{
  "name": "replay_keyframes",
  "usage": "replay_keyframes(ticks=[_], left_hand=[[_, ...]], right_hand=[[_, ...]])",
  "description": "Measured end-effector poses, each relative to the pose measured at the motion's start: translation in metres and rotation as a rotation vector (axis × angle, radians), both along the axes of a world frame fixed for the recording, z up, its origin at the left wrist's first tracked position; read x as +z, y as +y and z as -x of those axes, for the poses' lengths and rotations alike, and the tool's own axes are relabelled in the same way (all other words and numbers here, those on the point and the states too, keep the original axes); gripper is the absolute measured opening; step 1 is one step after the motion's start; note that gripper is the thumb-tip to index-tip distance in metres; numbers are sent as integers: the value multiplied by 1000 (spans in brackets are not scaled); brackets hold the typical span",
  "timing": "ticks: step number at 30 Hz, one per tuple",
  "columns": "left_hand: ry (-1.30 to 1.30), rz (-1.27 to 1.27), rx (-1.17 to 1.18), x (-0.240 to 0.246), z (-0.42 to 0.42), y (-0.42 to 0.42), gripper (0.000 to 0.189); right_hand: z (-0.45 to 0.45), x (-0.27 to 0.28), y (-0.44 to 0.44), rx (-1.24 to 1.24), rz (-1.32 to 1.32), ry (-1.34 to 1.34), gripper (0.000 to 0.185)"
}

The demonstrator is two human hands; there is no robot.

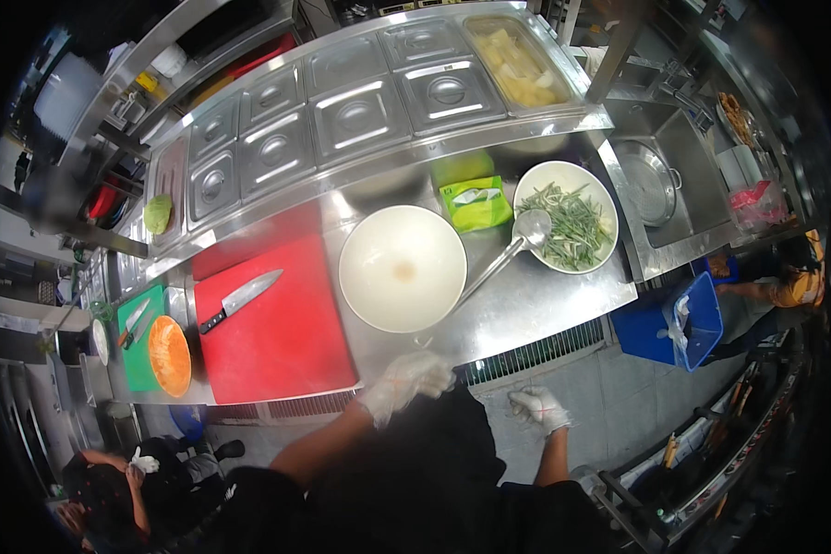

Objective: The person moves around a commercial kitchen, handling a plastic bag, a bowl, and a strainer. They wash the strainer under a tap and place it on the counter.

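My left hand (408,386), in a clear plastic glove, is curled near my body at the steel counter's front edge; whether it holds anything does not show. My right hand (539,408), gloved the same way, hangs over the floor with its fingers curled in and nothing visible in it. Beyond my left hand stands a large white bowl (388,266) with a small brownish patch at its bottom. A steel ladle (498,260) leans with its head on the rim of a second white bowl (613,208), which holds cut green stalks (571,232). A green tissue pack (476,204) lies between the bowls.
A knife (242,301) lies on a red cutting board (284,339). Left of it are an orange-filled bowl (170,356) and a green board (142,374). Lidded steel pans (356,118) line the back. A sink (699,208) and blue bin (654,329) stand right; other people are at both sides.
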State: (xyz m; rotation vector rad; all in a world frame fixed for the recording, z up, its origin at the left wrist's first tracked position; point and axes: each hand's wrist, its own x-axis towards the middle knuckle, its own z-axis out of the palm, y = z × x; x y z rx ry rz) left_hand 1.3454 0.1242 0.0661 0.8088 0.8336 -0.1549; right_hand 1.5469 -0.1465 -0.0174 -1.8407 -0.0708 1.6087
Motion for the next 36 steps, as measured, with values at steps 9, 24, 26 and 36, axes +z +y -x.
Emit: replay_keyframes(ticks=[9, 24, 26, 36], left_hand=[[166, -328, 231, 3, 35, -1, 31], [-220, -521, 1131, -2, 186, 67, 34], [-20, -632, 1314, -15, 245, 70, 39], [-135, -146, 1602, -87, 563, 172, 81]], right_hand=[[-58, 34, 129, 273, -267, -233, 36], [-39, 89, 207, 453, -505, -98, 26], [-19, 96, 208, 426, -484, -88, 25], [93, 145, 258, 66, -389, -332, 19]])
